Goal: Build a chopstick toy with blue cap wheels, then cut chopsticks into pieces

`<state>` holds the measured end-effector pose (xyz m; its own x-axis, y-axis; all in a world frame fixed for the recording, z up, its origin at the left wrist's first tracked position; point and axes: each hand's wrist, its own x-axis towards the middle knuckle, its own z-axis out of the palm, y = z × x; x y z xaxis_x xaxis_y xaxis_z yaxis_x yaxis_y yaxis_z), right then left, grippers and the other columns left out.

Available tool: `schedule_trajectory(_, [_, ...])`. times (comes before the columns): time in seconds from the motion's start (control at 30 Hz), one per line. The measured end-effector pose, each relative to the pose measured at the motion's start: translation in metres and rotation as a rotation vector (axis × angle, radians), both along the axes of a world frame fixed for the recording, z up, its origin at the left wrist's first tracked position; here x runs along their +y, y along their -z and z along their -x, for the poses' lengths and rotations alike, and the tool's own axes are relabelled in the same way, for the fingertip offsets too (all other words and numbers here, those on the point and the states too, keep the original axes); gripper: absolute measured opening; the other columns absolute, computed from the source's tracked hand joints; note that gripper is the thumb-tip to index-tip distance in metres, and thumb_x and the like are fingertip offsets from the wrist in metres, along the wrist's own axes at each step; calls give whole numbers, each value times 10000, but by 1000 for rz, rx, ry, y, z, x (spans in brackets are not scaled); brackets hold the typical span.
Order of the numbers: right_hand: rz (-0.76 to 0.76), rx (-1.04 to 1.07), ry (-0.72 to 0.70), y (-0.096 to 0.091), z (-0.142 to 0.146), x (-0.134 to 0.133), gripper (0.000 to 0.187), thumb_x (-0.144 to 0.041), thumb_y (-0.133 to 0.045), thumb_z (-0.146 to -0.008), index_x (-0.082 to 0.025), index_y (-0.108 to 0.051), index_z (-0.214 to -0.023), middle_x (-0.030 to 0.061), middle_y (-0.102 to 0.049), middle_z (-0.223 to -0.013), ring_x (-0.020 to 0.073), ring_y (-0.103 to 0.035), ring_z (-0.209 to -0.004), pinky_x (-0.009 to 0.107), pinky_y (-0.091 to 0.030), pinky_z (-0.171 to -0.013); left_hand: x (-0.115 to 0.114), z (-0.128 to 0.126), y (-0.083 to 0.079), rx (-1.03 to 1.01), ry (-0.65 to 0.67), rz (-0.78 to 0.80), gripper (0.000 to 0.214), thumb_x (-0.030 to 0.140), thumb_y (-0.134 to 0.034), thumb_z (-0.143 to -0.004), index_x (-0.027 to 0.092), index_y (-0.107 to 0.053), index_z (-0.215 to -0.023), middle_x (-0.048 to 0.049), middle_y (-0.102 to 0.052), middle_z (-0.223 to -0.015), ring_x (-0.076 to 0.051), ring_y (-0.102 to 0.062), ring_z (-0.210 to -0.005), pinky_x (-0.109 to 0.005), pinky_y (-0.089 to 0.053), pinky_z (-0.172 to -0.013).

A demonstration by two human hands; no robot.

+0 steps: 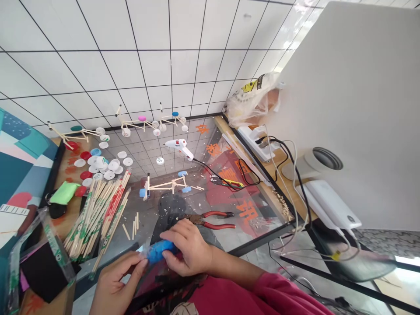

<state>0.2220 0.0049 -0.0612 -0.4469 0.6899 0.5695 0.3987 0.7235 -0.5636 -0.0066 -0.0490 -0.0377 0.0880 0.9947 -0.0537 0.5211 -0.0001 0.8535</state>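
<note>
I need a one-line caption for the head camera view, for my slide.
The left hand and right hand hold a blue plastic piece beside red-handled pliers, with a hot glue gun beyond.

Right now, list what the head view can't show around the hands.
Blue object: mostly hidden by the right hand and left hand; its full shape is unclear.
Red-handled pliers: tip hidden behind the right hand.
Plastic bag: printing too small and creased to read.
</note>
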Motion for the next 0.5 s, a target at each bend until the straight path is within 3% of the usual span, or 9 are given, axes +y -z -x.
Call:
schedule_trajectory(0.1, [-7, 60, 95, -1, -1, 1, 308, -324, -576, -899, -184, -540, -1171, 101, -670, -1012, 206, -626, -885, 349, -490, -766, 0, -1, -5, -69, 5, 18, 163, 361, -751, -797, 223, -726, -715, -2, -717, -696, -157, -675, -602, -187, -556, -586])
schedule_trajectory(0.17, [-30, 73, 19, 2, 0, 0, 207, -373, -602, -915, -205, -558, -1030, 40, -666, -865, 162, -619, -757, 312, -464, -702, 0, -6, -9, -137, 12, 15, 148, 337, -754, -800, 225, -714, -711, 9, -696, -682, -142, -656, -589, -185, -544, -587])
schedule_trajectory(0.3, [19, -35, -241, 14, 6, -1, 433, -629, -639, -849, -228, -489, -784, -50, -575, -631, 106, -549, -560, 272, -391, -570, 2, -24, -14, -187, 106, 1, 165, 284, -715, -846, 218, -680, -699, 17, -669, -661, -126, -639, -598, -185, -508, -583])
schedule_trajectory(0.4, [124, -57, -261, 18, 7, -2, 540, -725, -666, -769, -236, -438, -741, -55, -564, -618, 103, -543, -559, 260, -399, -567, 7, -34, -16, -139, 166, -26, 210, 251, -669, -887, 207, -642, -683, 21, -641, -638, -117, -617, -586, -188, -490, -575])
schedule_trajectory(0.5, [223, 4, -242, 15, 5, -1, 526, -707, -663, -788, -239, -426, -753, -52, -569, -621, 106, -553, -576, 247, -417, -582, 12, -40, -20, -82, 233, -105, 171, 204, -625, -915, 211, -642, -745, 24, -633, -669, -109, -617, -601, -178, -487, -574])
